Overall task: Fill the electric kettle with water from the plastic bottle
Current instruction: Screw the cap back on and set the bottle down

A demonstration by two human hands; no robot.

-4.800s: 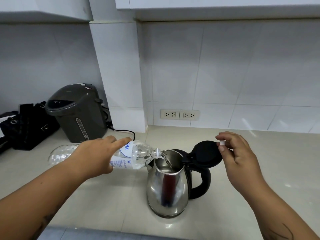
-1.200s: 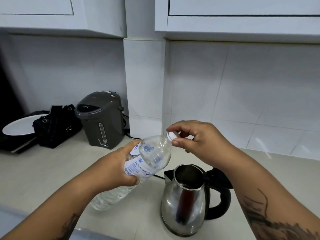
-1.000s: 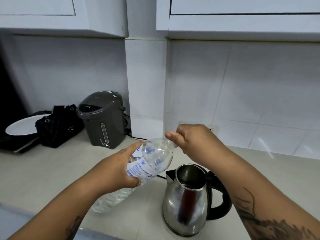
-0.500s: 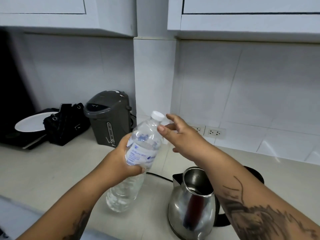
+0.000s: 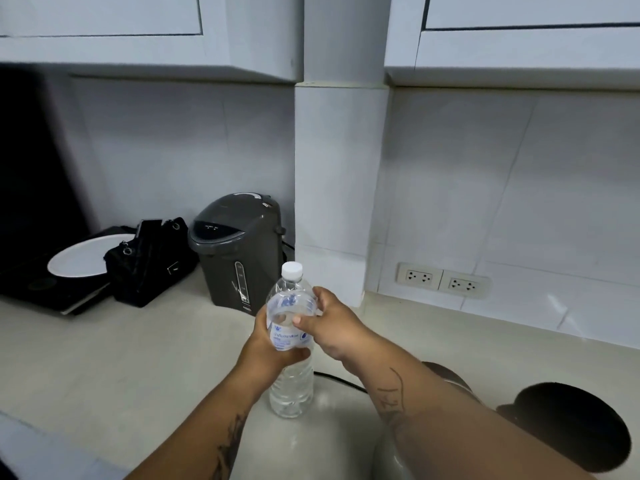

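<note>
The clear plastic bottle [image 5: 291,382] stands upright on the counter with its white cap [image 5: 292,270] on. My left hand [image 5: 273,351] wraps around the labelled middle of the bottle. My right hand [image 5: 330,325] grips the bottle's upper part from the right, thumb across the front. The steel electric kettle [image 5: 450,375] sits at the lower right, mostly hidden behind my right forearm. Its black lid [image 5: 571,424] stands open.
A dark grey hot-water dispenser [image 5: 239,251] stands behind the bottle by the wall pillar. A black bag [image 5: 149,265] and a white plate [image 5: 83,258] on a dark appliance lie to the left. Two wall sockets [image 5: 441,280] sit at the right. A black cord [image 5: 341,382] runs behind the bottle.
The bottle was tilted and being capped by my right hand; now it stands upright on the counter, capped. My right hand has moved down from the cap to the bottle's body.
</note>
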